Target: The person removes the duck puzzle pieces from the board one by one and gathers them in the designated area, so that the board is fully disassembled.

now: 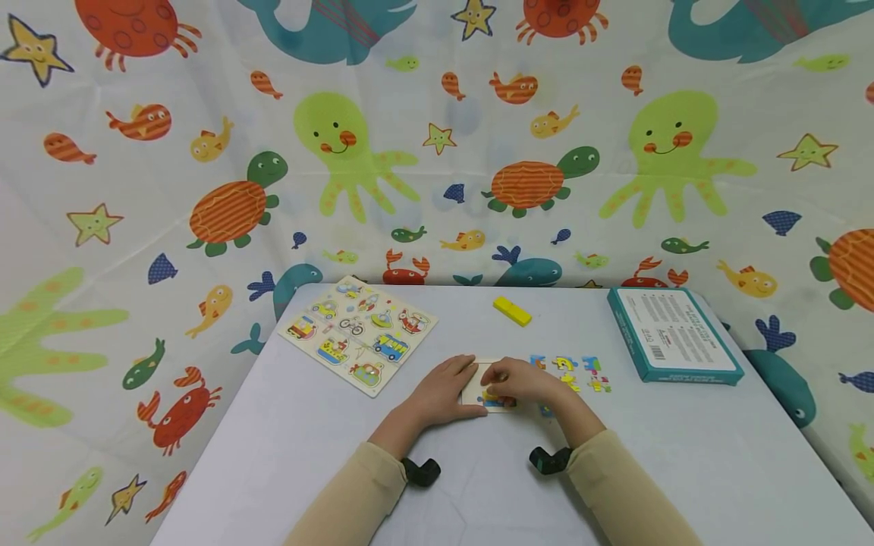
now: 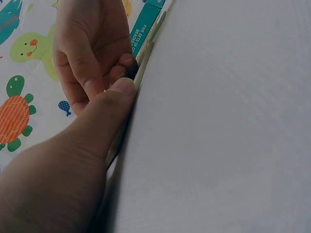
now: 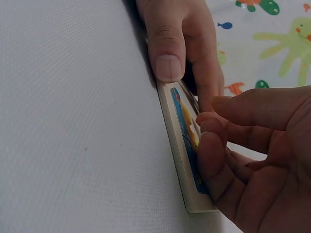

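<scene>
My left hand (image 1: 447, 390) grips a small wooden puzzle board (image 3: 170, 109) from its left side, thumb along the near edge, fingers at the far edge. Over the board bends my right hand (image 1: 522, 379), its fingertips (image 3: 209, 143) curled down close to the blue and yellow picture part (image 3: 188, 133). I cannot tell whether a piece is between them. To the right, several loose jigsaw pieces (image 1: 565, 364) lie in rows, some partly behind the right wrist. In the left wrist view the left thumb (image 2: 109, 107) overlaps the right hand's fingers.
A larger wooden board with vehicle pictures (image 1: 358, 334) lies at the back left. Near the back edge is a yellow block (image 1: 512, 311). A teal and white box (image 1: 672, 334) sits at the back right. A sea-animal curtain (image 1: 437, 189) hangs behind the white table (image 1: 253, 470).
</scene>
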`<action>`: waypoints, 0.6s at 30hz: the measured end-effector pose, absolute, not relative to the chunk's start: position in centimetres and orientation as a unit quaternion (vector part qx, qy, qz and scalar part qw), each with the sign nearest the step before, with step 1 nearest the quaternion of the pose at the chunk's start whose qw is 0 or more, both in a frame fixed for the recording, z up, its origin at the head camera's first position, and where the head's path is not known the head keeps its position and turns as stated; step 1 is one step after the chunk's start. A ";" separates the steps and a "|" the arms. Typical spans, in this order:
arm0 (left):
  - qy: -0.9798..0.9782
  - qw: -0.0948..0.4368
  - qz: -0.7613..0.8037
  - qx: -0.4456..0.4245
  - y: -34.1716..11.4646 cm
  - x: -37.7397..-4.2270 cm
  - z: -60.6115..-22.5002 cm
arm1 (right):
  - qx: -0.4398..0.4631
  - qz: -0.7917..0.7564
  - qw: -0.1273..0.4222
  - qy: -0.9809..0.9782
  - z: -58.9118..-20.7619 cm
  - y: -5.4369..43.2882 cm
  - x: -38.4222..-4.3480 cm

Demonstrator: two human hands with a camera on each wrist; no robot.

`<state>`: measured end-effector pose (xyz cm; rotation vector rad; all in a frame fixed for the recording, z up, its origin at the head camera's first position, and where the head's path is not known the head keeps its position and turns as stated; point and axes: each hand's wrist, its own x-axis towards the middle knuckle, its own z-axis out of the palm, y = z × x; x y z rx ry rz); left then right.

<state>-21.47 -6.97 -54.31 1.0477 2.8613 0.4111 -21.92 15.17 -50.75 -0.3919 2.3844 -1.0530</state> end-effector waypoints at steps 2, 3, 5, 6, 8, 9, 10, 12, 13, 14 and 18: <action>0.930 0.033 0.134 0.341 -7.0 -21.5 -54.4 | -0.141 -0.381 0.252 0.878 -50.7 15.1 -21.9; 0.930 0.032 0.134 0.341 -7.0 -21.5 -54.4 | -0.139 -0.380 0.252 0.879 -50.7 15.1 -21.9; 0.930 0.032 0.133 0.341 -7.0 -21.5 -54.4 | -0.135 -0.377 0.255 0.880 -50.7 15.1 -21.9; 0.930 0.031 0.133 0.341 -7.0 -21.5 -54.4 | -0.134 -0.377 0.256 0.880 -50.7 15.1 -21.9; 0.930 0.031 0.134 0.342 -7.0 -21.5 -54.4 | -0.131 -0.376 0.259 0.880 -50.7 15.0 -21.9; 0.929 0.031 0.135 0.342 -7.0 -21.5 -54.4 | -0.128 -0.377 0.259 0.880 -50.8 15.0 -21.9; 0.929 0.031 0.136 0.342 -7.0 -21.5 -54.4 | -0.126 -0.377 0.260 0.880 -50.8 14.9 -21.9; 0.930 0.031 0.136 0.341 -7.0 -21.4 -54.4 | -0.123 -0.377 0.260 0.881 -50.8 14.9 -21.9; 0.930 0.031 0.136 0.340 -7.0 -21.4 -54.4 | -0.122 -0.378 0.260 0.880 -50.7 14.9 -21.8; 0.930 0.032 0.136 0.339 -7.0 -21.4 -54.4 | -0.122 -0.379 0.260 0.880 -50.7 14.9 -21.8; 0.931 0.034 0.137 0.336 -7.0 -21.4 -54.3 | -0.124 -0.382 0.259 0.878 -50.6 14.8 -21.7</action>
